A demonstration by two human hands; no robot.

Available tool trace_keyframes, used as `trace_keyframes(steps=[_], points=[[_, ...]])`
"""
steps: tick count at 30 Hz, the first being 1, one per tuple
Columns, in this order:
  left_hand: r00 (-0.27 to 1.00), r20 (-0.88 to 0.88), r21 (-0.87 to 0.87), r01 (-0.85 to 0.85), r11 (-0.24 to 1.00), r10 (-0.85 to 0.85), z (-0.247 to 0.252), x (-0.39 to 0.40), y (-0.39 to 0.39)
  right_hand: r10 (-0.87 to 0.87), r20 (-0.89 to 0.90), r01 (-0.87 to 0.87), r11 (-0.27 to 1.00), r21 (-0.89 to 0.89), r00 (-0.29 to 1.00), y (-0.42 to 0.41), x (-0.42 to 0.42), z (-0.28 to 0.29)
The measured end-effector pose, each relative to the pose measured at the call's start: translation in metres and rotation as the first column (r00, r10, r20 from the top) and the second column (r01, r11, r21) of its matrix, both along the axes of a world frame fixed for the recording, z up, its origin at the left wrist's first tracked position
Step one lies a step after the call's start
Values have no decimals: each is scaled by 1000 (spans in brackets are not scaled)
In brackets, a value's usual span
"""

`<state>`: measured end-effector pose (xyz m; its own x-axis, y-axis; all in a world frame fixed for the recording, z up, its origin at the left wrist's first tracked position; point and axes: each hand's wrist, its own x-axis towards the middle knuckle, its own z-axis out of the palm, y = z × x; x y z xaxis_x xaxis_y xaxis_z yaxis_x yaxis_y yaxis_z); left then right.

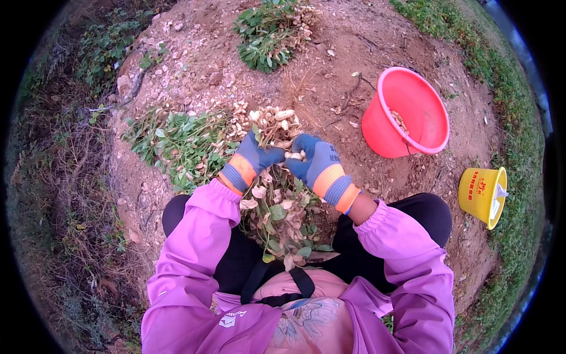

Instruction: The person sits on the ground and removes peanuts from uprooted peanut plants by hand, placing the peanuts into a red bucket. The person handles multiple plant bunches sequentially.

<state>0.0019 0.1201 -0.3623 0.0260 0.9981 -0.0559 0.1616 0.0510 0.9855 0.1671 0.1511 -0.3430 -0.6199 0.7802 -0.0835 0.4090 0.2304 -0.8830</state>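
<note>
Before me is an uprooted peanut plant point(276, 212), its wilted leaves hanging toward my lap and its cluster of peanut pods point(274, 119) pointing away from me. My left hand point(256, 155), in a blue-grey work glove with an orange cuff, grips the stems just below the pods. In a matching glove, my right hand point(316, 161) has its thumb and fingers closed around a few peanuts point(295, 155) at the right side of the cluster. Whether these pods are still attached to the plant cannot be made out.
A red plastic bucket point(376, 126) with some peanuts inside leans at the right. Beyond my right knee is a yellow bucket point(475, 190) holding something white. Pulled peanut plants point(185, 141) lie at left, and another bunch point(269, 37) lies farther ahead on bare soil point(340, 26).
</note>
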Motion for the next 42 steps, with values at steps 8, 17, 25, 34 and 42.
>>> trace_keyframes(steps=[8,17,25,34,42], points=[[989,-146,-96,1,995,-15,-2,1,1,-22,47,27,994,-109,999,2,0,4],[941,300,-167,-108,980,155,-54,-21,-2,-29,165,14,995,95,986,13,5,-6],[970,139,-201,-169,965,199,-35,-5,0,-122,220,96,988,122,968,25,14,-21],[964,241,-178,-69,982,111,-38,-12,1,-109,-4,108,985,-137,994,30,13,-36],[983,180,-52,-35,998,44,-32,-17,-12,7,-29,-2,988,156,1000,5,4,-14]])
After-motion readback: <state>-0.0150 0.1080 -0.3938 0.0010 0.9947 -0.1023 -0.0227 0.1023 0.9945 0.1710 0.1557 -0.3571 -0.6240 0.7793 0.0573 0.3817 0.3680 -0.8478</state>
